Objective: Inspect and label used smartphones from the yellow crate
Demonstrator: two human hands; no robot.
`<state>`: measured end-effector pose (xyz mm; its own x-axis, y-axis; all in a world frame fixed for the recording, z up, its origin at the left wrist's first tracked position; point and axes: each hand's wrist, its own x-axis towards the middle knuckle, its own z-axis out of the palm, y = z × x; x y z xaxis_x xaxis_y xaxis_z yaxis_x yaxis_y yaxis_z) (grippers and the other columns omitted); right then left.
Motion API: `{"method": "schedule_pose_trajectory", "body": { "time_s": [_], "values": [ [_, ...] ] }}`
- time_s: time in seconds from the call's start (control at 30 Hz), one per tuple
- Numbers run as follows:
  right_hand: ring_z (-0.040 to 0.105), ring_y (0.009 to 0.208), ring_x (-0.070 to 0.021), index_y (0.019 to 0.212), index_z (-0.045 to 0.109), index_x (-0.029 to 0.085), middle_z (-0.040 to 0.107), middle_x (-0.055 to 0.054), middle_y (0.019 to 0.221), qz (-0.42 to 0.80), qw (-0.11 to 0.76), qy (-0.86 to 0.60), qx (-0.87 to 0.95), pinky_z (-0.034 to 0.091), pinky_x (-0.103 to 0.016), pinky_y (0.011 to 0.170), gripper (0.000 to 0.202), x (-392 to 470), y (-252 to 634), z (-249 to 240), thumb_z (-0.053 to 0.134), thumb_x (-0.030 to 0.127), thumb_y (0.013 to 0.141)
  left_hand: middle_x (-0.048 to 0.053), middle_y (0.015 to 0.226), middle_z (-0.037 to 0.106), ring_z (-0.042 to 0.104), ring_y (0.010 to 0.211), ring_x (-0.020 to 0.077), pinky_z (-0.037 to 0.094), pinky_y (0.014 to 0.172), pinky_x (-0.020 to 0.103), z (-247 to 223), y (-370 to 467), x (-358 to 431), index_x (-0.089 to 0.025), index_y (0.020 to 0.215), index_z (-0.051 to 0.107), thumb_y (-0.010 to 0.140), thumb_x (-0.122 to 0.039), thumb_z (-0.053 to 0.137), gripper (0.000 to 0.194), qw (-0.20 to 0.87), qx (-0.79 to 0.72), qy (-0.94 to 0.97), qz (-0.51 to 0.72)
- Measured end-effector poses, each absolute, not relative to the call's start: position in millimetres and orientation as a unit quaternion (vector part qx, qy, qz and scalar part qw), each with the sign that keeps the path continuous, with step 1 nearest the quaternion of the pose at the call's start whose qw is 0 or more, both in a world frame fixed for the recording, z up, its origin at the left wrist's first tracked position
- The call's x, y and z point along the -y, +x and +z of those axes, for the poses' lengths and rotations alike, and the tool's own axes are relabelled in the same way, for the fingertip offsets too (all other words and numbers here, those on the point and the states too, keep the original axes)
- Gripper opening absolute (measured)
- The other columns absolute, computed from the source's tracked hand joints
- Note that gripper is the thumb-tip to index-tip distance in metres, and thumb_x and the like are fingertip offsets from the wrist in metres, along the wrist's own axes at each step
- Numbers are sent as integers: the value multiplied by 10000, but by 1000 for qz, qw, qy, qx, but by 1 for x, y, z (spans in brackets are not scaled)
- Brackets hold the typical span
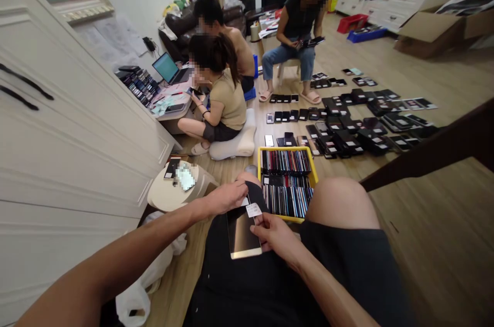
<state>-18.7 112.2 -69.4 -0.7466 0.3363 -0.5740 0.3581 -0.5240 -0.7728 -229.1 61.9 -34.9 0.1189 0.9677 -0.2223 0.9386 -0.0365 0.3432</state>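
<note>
A smartphone [244, 237] with a dark, shiny screen and a gold lower edge lies tilted above my lap. My right hand [276, 234] grips it along its right side, thumb over the front. A white printed label [253, 210] shows at the phone's upper right corner, close to the right fingertips. At the phone's top end my left hand [229, 197] is closed in a pinch. A bit of white peeks out beneath those fingers; what exactly they hold is hidden. Just beyond the phone, a yellow crate [314, 170] holds rows of upright phones.
Several phones in stacks and rows [343, 137] cover the floor ahead. On the left stands a cream stool [158, 193] with phones on it, beside a white cabinet [77, 162]. Three people sit ahead, two near a laptop [165, 68]. A dark beam [432, 142] juts in at right.
</note>
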Motion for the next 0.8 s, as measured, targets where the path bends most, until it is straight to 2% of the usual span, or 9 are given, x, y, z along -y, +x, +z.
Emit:
{"method": "schedule_pose_trajectory", "body": {
  "time_s": [0.13, 0.23, 0.3, 0.43, 0.57, 0.8],
  "values": [
    [480, 556, -90, 751, 486, 202, 503, 62, 640, -795, 1, 357, -490, 456, -215, 491, 300, -113, -19, -71, 740, 344, 681, 54, 1048, 563, 555, 867, 162, 482, 781, 285, -32, -233, -57, -184, 946, 519, 980, -220, 459, 78, 235, -662, 703, 112],
    [484, 572, -95, 760, 494, 200, 503, 59, 651, -792, -3, 353, -497, 460, -216, 495, 302, -114, -20, -72, 740, 355, 680, 77, 1158, 570, 571, 1037, 187, 485, 914, 320, -26, -234, -58, -185, 1084, 527, 990, -216, 472, 114, 263, -635, 706, 168],
    [488, 583, -99, 765, 498, 200, 502, 55, 659, -789, -1, 353, -503, 465, -219, 501, 304, -114, -19, -73, 739, 366, 681, 90, 1235, 559, 565, 1110, 199, 482, 949, 331, -21, -234, -61, -189, 1107, 537, 985, -198, 480, 135, 275, -618, 719, 164],
    [483, 592, -102, 764, 503, 197, 490, 53, 656, -785, 0, 352, -510, 468, -222, 510, 308, -114, -19, -74, 741, 378, 689, 81, 1168, 581, 603, 936, 190, 505, 790, 302, -14, -230, -70, -176, 986, 574, 998, -208, 450, 128, 258, -629, 730, 72],
    [495, 607, -110, 771, 505, 195, 505, 46, 674, -784, -1, 352, -511, 494, -246, 530, 322, -114, -18, -75, 744, 394, 686, 72, 1033, 592, 584, 834, 196, 479, 704, 303, -17, -227, -75, -166, 998, 574, 1007, -208, 422, 158, 215, -623, 752, -1],
    [458, 578, -91, 762, 510, 197, 476, 61, 658, -792, -7, 349, -501, 434, -216, 504, 338, -114, -17, -74, 761, 401, 666, 54, 1000, 551, 536, 770, 165, 434, 657, 284, -29, -233, -71, -179, 957, 523, 1010, -268, 435, 135, 218, -624, 749, 31]
  ]
}}
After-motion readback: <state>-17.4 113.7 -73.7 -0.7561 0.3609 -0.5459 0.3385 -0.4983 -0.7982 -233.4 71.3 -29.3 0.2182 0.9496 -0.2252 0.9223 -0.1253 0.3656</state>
